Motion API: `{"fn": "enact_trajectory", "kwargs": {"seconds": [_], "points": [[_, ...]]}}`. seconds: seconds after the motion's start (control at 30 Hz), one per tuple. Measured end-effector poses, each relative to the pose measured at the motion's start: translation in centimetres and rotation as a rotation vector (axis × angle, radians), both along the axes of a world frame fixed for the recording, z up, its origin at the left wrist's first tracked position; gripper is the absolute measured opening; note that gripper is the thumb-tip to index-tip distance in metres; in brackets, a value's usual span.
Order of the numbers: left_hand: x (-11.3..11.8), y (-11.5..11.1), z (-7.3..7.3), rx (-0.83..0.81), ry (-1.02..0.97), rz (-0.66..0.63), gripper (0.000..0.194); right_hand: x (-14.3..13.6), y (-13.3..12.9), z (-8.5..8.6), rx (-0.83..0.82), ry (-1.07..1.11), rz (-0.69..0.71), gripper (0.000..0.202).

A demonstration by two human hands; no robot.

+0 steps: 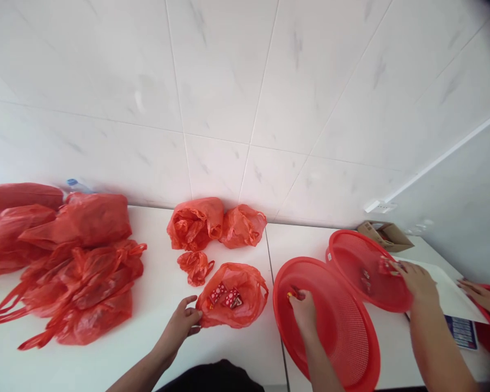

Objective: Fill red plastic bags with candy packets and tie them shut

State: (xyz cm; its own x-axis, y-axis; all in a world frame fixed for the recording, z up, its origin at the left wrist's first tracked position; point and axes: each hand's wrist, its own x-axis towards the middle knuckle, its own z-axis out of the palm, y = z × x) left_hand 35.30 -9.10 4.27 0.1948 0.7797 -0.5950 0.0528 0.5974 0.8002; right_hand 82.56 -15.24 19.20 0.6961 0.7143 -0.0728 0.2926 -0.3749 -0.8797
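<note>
My left hand [183,318] pinches the left rim of a red plastic bag [251,316], which stands wide-mouthed on the white table. Inside it lie a few red packets with white dots [232,297]. Reaching into a large red plastic basket [347,332], my right hand [304,313] has its fingers closed on a small red-and-yellow packet [293,294]; its kind is hard to make out. Apart from that packet, the part of the basket I can see shows bare red plastic.
Filled red bags [93,220] crowd the left; more bunched bags [198,223] stand by the wall. At right, a co-worker's hand [420,280] holds red packets over a second red basket [338,239]. A cardboard box [386,235] and a white sheet [453,294] are beyond.
</note>
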Motion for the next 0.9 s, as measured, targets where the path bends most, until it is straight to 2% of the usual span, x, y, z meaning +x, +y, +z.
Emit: {"fn": "enact_trajectory", "kwargs": {"seconds": [0.1,0.17,0.2,0.27,0.33,0.47,0.57,0.7,0.77,0.83,0.9], "points": [[-0.1,0.2,0.3,0.003,-0.011,0.021,0.070,-11.6,0.6,-7.1,0.002,0.073,0.097,0.023],[-0.1,0.3,0.3,0.004,-0.020,0.023,0.069,-18.1,1.0,-11.2,0.010,0.115,0.143,0.024],[-0.1,0.3,0.3,0.004,-0.024,0.019,0.069,-20.4,1.3,-12.7,0.025,0.167,0.220,0.027],[-0.1,0.3,0.3,0.005,-0.025,0.013,0.066,-22.8,1.9,-14.3,0.049,0.130,0.293,0.033],[-0.3,0.1,0.4,0.005,-0.025,0.009,0.064,-23.1,2.6,-14.7,0.047,0.010,0.318,0.042],[-0.7,-0.4,0.5,0.013,-0.046,-0.002,0.058,-21.9,3.7,-14.6,-0.012,-0.361,0.316,0.049],[-1.0,-0.4,0.2,0.022,-0.045,0.011,0.057,-21.1,4.5,-15.0,-0.114,-0.513,0.282,0.046],[-1.2,0.5,-0.3,0.032,-0.032,0.056,0.062,-20.5,5.1,-15.0,-0.124,-0.398,0.359,0.009],[-1.2,1.2,0.1,0.032,-0.055,0.076,0.061,-20.5,5.2,-14.3,-0.102,-0.324,0.399,0.014],[-1.0,2.0,1.3,0.044,-0.084,0.093,0.059,-20.6,5.1,-13.2,-0.080,-0.227,0.410,0.017],[-0.7,2.6,3.4,0.096,-0.115,0.115,0.056,-20.8,4.8,-11.9,-0.044,-0.131,0.405,0.021]]}}
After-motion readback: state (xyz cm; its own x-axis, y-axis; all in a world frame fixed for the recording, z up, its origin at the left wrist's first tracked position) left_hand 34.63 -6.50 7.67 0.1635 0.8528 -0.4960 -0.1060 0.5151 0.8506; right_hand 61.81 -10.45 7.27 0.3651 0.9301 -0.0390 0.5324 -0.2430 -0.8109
